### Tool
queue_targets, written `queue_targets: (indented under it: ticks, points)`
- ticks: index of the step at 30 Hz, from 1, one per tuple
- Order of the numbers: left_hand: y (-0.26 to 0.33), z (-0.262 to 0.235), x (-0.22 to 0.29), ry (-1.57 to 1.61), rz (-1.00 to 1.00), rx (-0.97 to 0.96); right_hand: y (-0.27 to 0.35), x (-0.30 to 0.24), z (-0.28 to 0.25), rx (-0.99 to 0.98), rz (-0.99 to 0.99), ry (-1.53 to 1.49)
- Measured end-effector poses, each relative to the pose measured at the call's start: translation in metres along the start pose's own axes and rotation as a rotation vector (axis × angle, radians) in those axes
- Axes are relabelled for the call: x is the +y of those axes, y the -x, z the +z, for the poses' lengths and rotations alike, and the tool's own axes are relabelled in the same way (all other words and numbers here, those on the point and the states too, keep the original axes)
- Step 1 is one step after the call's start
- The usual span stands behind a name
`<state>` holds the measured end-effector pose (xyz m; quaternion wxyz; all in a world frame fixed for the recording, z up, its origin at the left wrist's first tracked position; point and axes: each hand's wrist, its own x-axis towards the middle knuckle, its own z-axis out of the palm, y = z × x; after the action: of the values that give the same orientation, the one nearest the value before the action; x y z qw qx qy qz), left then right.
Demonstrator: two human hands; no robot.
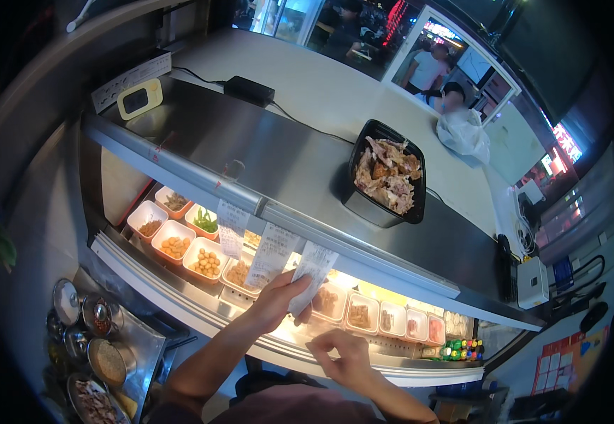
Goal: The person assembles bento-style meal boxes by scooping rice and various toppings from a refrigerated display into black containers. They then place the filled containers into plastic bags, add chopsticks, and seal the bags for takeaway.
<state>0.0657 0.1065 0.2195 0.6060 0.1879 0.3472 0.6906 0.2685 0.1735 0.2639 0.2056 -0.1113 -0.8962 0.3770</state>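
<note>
My left hand [281, 298] reaches up to the front edge of the lit display case and pinches a printed paper slip [317, 267] near its lower part. The slip's top meets the metal edge. Two more paper slips hang to its left, a wide receipt [272, 254] and a narrower receipt [233, 227]. Lower and to the right, my right hand [342, 355] is curled in front of the case, thumb and forefinger bent into a ring, with nothing visible in it. On the steel top stands a black takeout container [385, 173] filled with chopped meat.
White food tubs [203, 258] line the case, with small bottles [460, 350] at its right end. A yellow-framed timer [139, 99], a black power adapter [249, 91] and a plastic bag [464, 134] lie on top. Metal bowls [111, 359] stand lower left. People are beyond the window.
</note>
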Motion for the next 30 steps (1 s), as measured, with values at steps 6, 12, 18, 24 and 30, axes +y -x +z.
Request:
queue_targets:
  ticks: [6, 12, 18, 24, 30]
  points:
    - [0.007, -0.014, -0.026, 0.035, 0.028, -0.013, -0.040, 0.006, -0.016, 0.042, -0.265, 0.383]
    - [0.054, -0.036, -0.080, 0.000, -0.078, 0.093, -0.080, 0.002, -0.045, -0.065, -0.322, 0.526]
    - [0.118, -0.044, -0.142, 0.090, -0.138, 0.330, 0.002, 0.045, -0.012, -0.417, -0.325, 0.295]
    - [0.181, 0.027, -0.196, 0.535, 0.467, 0.408, 0.071, 0.033, 0.137, -0.419, -0.795, -0.178]
    - [0.320, 0.111, -0.346, 0.703, 1.019, 0.807, 0.176, 0.054, 0.256, -1.027, -0.802, -0.365]
